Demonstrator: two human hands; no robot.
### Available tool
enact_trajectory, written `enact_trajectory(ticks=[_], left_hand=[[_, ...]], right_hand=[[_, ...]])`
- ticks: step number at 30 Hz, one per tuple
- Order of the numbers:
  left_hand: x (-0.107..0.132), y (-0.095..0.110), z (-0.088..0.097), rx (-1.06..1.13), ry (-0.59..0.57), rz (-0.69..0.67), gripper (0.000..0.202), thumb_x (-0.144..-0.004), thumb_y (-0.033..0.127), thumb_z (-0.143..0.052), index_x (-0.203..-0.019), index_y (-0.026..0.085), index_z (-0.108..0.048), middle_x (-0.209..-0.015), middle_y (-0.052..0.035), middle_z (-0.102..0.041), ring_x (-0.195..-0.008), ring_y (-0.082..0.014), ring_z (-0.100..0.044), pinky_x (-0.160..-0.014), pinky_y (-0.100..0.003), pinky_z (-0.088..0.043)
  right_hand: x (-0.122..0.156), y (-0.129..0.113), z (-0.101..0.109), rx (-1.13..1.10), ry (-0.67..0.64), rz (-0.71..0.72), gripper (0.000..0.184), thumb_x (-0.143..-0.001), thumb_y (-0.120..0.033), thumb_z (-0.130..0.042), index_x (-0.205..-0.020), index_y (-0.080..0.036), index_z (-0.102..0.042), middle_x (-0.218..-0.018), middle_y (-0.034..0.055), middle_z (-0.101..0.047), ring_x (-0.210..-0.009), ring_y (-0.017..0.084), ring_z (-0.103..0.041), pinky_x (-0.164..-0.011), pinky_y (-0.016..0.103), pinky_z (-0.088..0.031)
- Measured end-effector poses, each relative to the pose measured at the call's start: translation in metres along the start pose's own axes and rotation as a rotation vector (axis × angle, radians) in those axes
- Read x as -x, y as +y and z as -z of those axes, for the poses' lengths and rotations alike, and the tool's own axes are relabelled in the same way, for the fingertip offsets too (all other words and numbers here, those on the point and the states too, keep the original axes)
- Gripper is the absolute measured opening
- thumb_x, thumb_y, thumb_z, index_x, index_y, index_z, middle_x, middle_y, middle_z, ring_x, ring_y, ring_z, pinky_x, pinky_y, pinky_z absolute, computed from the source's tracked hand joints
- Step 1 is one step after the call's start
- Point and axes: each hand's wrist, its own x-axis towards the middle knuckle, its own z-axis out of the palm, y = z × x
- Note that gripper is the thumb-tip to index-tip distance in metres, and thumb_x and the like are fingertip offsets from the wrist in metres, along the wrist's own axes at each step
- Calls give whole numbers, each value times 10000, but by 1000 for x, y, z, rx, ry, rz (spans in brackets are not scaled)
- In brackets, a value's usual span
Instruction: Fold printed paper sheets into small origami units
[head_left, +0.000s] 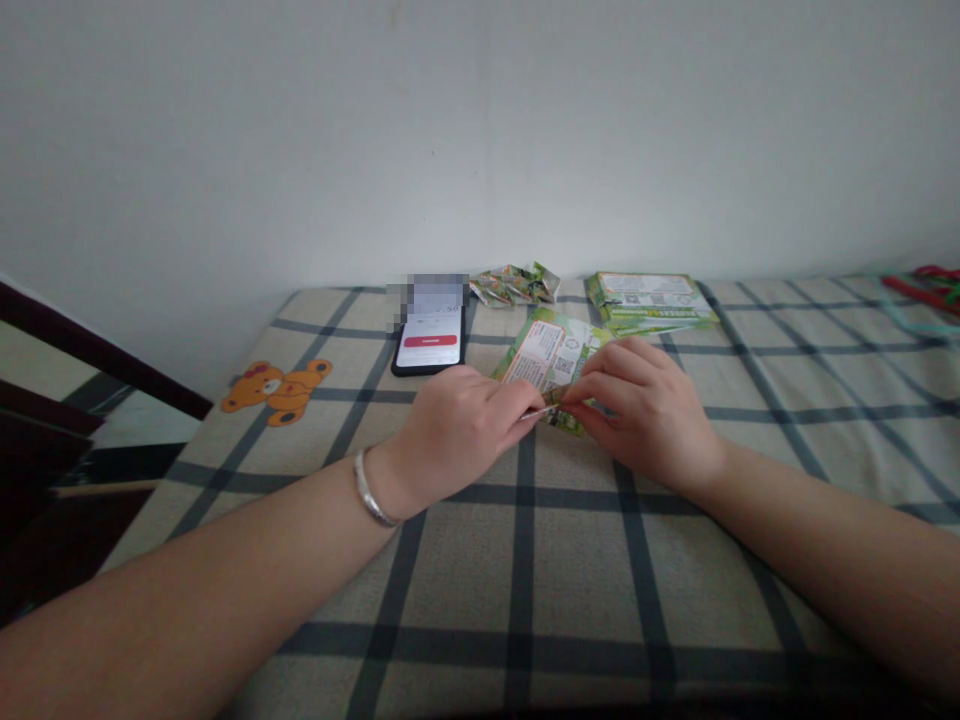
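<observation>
My left hand (465, 420), with a silver bangle on its wrist, is closed in a pinch on a thin flat piece with a pale edge (541, 411). From the other side my right hand (649, 410) pinches the same piece, its thumb and fingertips close to the left ones. The fingers hide most of the piece, so I cannot tell its kind. Just behind the fingertips a flat green printed packet (551, 350) lies at a slant on the tablecloth. It shows white text panels and a square code, and my right fingers cover part of it.
A phone (429, 345) with a lit screen lies left of the packet. Crumpled green wrappers (516, 285) and a stack of green printed packets (652, 300) sit near the wall. An orange bear figure (276, 390) is at left on the checked cloth (465, 560). Red items (926, 288) lie far right.
</observation>
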Motion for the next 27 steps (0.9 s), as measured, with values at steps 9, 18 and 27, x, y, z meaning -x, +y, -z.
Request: enact_trajectory(ticks=[9, 18, 27], left_hand=[[0, -1, -2, -50, 32, -3, 109, -933, 288, -552, -933, 182, -581, -672, 12, -644, -592, -157, -605, -559, -282, -373], [-1, 0, -1, -22, 4, 9, 135, -922, 306, -575, -979, 187, -551, -699, 22, -648, -605, -151, -618, -556, -272, -386], [2, -6, -7, 105, 23, 143, 274, -867, 259, -652, -1100, 195, -524, -862, -6, -706, -715, -181, -684, -610, -270, -459]], right_hand=[[2, 0, -5, -155, 25, -167, 151, -809, -242, -683, -913, -153, -620, -870, 76, -643, -807, 204, -589, -676, 325, -474], [1, 2, -7, -269, -119, -159, 78, -855, -233, -632, -870, -186, -692, -834, 51, -682, -821, 202, -588, -725, 332, -470], [2, 4, -7, -328, -84, -296, 48, -829, -196, -654, -808, -171, -689, -758, 41, -658, -736, 172, -579, -645, 291, -430]])
